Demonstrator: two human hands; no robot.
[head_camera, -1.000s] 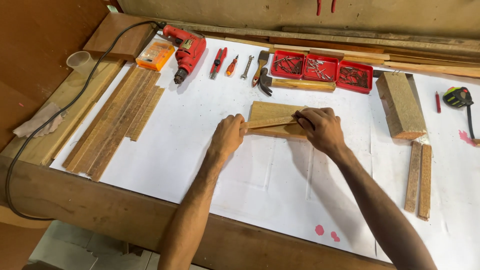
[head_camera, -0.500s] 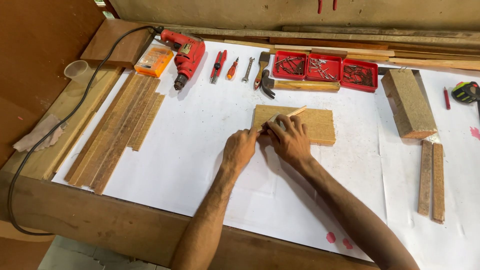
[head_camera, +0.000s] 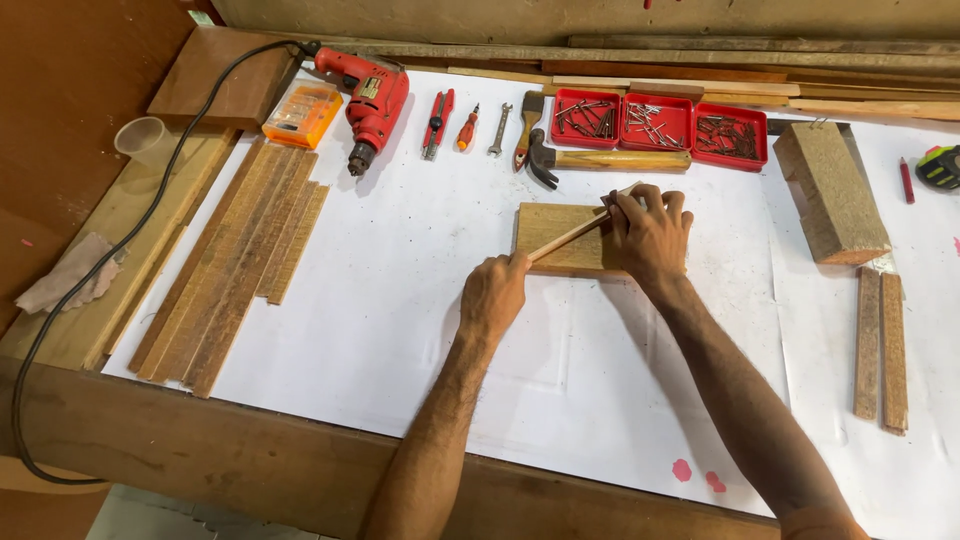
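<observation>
My fingers work over a wooden bench (head_camera: 200, 470) covered by a white sheet (head_camera: 400, 300). Under my right hand (head_camera: 650, 235) a board (head_camera: 555, 240) lies flat on the sheet. Just beyond my fingers lie a hammer (head_camera: 600, 160) and three red trays (head_camera: 660, 122) of nails. Farther left of them sit a wrench (head_camera: 496, 130), screwdriver (head_camera: 466, 128), pliers (head_camera: 436, 122), a red drill (head_camera: 370, 100) and an orange box (head_camera: 302, 114). Well left of my left hand (head_camera: 495, 295) lie long slats (head_camera: 235, 265). To my right rest a block (head_camera: 830, 190) and two strips (head_camera: 880, 350).
</observation>
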